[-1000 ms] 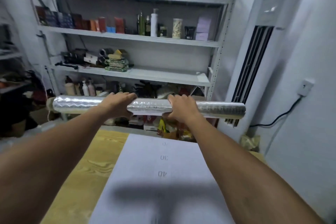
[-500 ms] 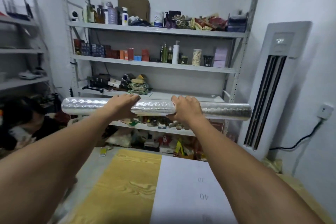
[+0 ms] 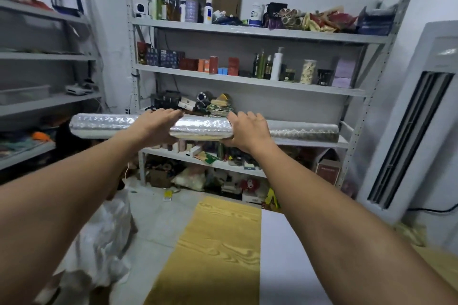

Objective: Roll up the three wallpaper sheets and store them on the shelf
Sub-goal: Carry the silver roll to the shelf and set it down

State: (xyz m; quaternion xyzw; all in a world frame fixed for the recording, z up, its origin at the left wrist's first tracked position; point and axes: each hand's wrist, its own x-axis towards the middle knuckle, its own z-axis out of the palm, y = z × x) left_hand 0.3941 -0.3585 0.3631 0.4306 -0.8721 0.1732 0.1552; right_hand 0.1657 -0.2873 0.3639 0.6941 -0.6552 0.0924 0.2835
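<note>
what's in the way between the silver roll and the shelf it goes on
Nothing visible on the right of the shelf board, where the silver roll ends. On the left, a green stack and black gear stand on it, behind the roll.

The left hand (image 3: pixel 158 126) and right hand (image 3: pixel 247 131) are bare, as are both forearms to the lower edge

I saw even, cool indoor light; glare on the silver roll (image 3: pixel 203 129); motion blur and wide-angle bending softened both edges.
</note>
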